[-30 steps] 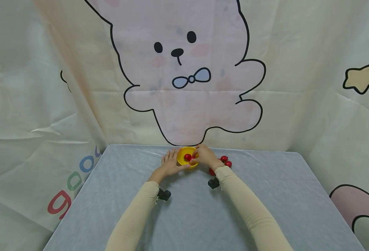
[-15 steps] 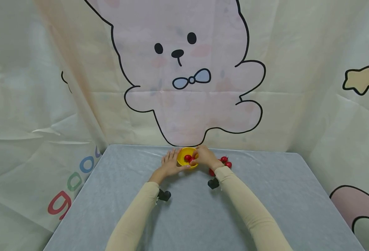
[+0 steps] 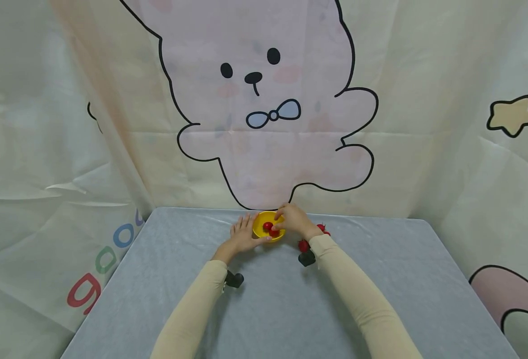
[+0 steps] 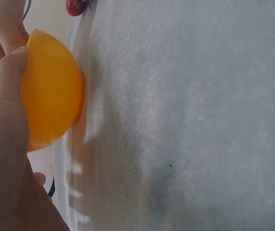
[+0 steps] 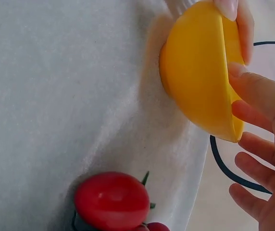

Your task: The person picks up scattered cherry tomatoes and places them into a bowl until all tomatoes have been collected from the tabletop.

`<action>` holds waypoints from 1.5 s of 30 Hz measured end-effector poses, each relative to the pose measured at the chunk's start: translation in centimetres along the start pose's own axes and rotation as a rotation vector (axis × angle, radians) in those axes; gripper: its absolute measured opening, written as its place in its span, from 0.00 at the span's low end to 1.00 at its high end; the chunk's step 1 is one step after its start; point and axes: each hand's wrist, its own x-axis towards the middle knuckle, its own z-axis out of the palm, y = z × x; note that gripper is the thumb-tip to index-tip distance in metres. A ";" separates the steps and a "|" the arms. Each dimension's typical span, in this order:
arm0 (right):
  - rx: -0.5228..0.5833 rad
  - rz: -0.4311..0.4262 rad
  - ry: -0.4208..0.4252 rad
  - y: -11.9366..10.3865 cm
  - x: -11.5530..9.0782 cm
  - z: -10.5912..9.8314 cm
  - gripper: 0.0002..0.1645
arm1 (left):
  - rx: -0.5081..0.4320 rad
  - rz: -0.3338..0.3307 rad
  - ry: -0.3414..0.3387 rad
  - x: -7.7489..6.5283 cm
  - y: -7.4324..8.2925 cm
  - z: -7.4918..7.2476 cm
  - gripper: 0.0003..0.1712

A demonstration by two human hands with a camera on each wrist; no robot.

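Observation:
A yellow bowl [image 3: 264, 216] stands near the table's far edge. Two red cherry tomatoes [image 3: 268, 226] lie inside it. My left hand [image 3: 243, 237] rests against the bowl's left side, its fingers extended and spread; in the left wrist view the thumb [image 4: 13, 65] touches the rim. Over the right side of the bowl is my right hand [image 3: 296, 222]. In the right wrist view its thumb [image 5: 257, 89] reaches over the rim, its fingers are spread apart, and no tomato shows between them. How far the fingertips reach inside is partly hidden by the bowl wall.
More tomatoes lie right of the bowl, partly behind my right wrist; one tomato [image 5: 112, 201] with green stalk bits is close in the right wrist view. A grey cloth covers the table [image 3: 264, 309]. A printed curtain [image 3: 394, 164] hangs right behind its far edge.
My right hand has lifted slightly and loosened, and more of the second tomato in the bowl now shows. My left hand stays at the bowl.

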 end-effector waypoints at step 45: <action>0.035 0.064 0.084 8.7 -5.1 -4.0 0.22 | -0.003 -0.011 -0.005 -0.1 0.3 -0.2 0.59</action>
